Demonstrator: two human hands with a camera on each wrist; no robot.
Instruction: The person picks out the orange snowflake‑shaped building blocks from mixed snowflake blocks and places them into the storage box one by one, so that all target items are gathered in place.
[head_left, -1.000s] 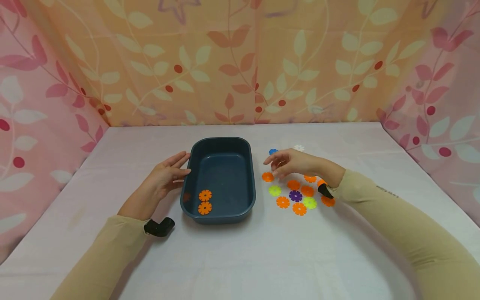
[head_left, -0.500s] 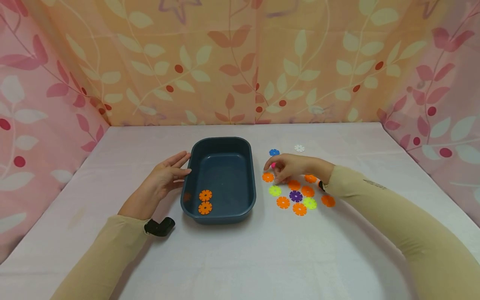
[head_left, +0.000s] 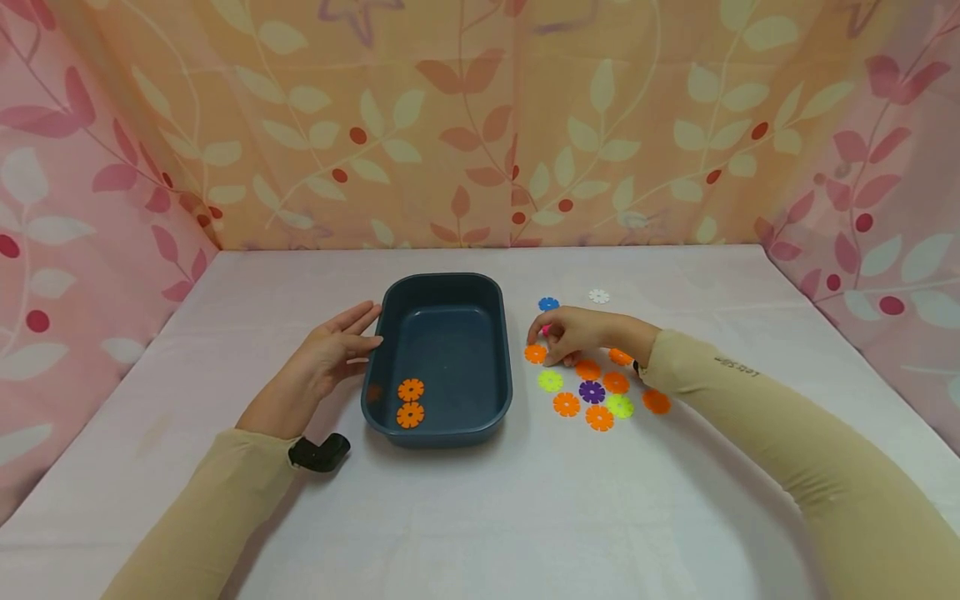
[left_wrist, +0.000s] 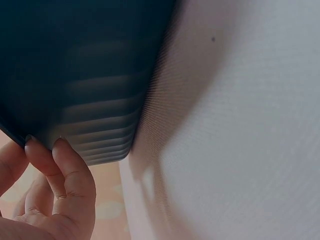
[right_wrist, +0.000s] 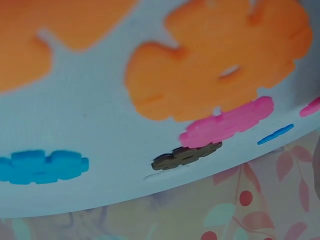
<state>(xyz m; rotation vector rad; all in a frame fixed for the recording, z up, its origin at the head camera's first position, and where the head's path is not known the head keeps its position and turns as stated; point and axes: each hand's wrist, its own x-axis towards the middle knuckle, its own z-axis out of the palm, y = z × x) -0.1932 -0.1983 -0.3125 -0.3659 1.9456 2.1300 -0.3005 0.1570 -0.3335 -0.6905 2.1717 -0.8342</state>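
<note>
A dark blue-grey plastic basin stands on the table with two orange notched flower discs inside, near its front left. My left hand touches the basin's left rim, its fingers mostly straight; in the left wrist view its fingertips meet the outer wall. To the right, my right hand reaches down over the loose discs, index finger and thumb bent at an orange disc lying flat. Whether they pinch it cannot be seen. A pink disc is partly hidden behind this hand.
Around the right hand lie more orange discs, yellow-green discs, a purple disc, a blue disc and a white disc. Leaf-patterned cloth hangs at the back and sides of the white-covered table.
My right hand has come down and slightly toward me, its thumb closing in on the orange disc's edge. A pink disc now shows behind it. The left hand and basin have stayed put.
</note>
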